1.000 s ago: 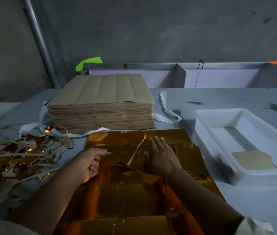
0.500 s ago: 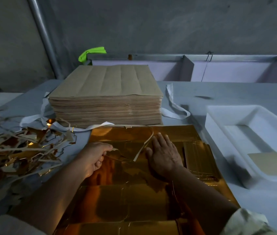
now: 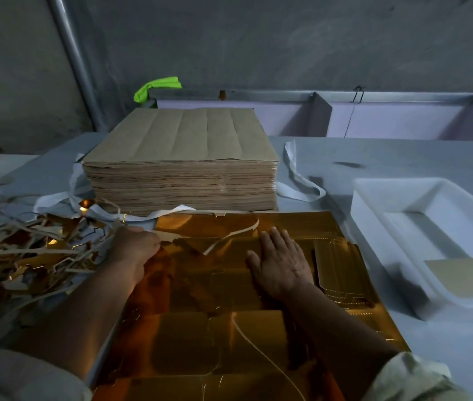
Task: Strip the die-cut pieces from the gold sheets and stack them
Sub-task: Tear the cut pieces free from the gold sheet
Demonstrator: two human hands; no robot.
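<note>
Head view over a grey desk (image 3: 403, 157). At far left lies a loose heap of gold-and-tan waste strips (image 3: 26, 256), spreading towards the near edge. Just right of it, the left hand (image 3: 135, 246) sits at the far-left corner of the large mirror-gold die-cut sheet (image 3: 200, 328), which lies flat on the desk directly in front of the person. The left grip is narrow, its fingers curled round the end of a pale tan trim strip (image 3: 168, 235) that runs rightwards over the sheet. A second curved pale strip (image 3: 241, 231) arches up from the sheet between the two hands. Behind the sheet, touching its far edge, stands a tall square stack of brown kraft sheets (image 3: 183, 169), with white flat straps (image 3: 299, 180) trailing from under it on both sides. The right hand (image 3: 283, 261) rests palm-down on the middle of the gold sheet; its grip is wide, with fingers straight, together and holding nothing. Just right of this hand, overlapping gold die-cut pieces (image 3: 342, 270) lie on the sheet's right part. Further right, apart from the sheet, sits a white rectangular plastic tray (image 3: 374, 215), and a flat tan card piece (image 3: 464, 277) lies in its near-right corner.
</note>
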